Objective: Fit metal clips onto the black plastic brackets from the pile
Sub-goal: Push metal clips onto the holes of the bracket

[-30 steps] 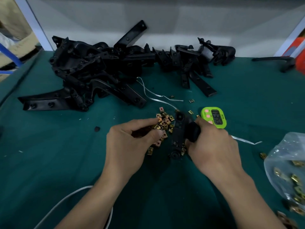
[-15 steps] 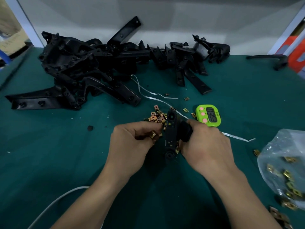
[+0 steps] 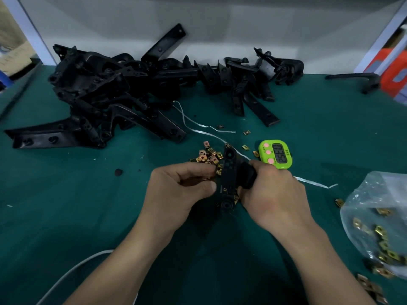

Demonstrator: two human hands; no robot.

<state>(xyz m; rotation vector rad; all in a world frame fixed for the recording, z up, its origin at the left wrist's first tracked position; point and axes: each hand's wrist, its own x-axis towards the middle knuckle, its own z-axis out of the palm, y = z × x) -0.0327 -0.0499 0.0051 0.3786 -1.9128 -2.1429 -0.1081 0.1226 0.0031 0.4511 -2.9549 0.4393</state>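
Presently, by size. Green table (image 3: pixel 66 216): work surface, all items on it. Pile of black plastic brackets (image 3: pixel 110 95): large, heaped along the far edge, left to centre. I can see no clips on any of them and no separate finished stack, so I judge most of the job is left. Clear bag (image 3: pixel 374 194): near right edge, holding plenty of brass-coloured clips, with a few spilled just beside it. Right hand (image 3: pixel 273 194): fingers wrapped round the thick arm of one bracket (image 3: pixel 228 172), which it holds upright-ish at table centre, well apart from the pile. Left hand (image 3: pixel 178 190): fingers curled in, thumb and forefinger closed together at that bracket's left edge. Something small and brownish shows between them, perhaps a clip, but I cannot tell. Whether this bracket already carries a seated clip is too small to make out. Loose clips (image 3: pixel 207 156): small heap just behind the left hand, touching the held bracket's far end. Green timer (image 3: pixel 275 154): just beyond the right hand.
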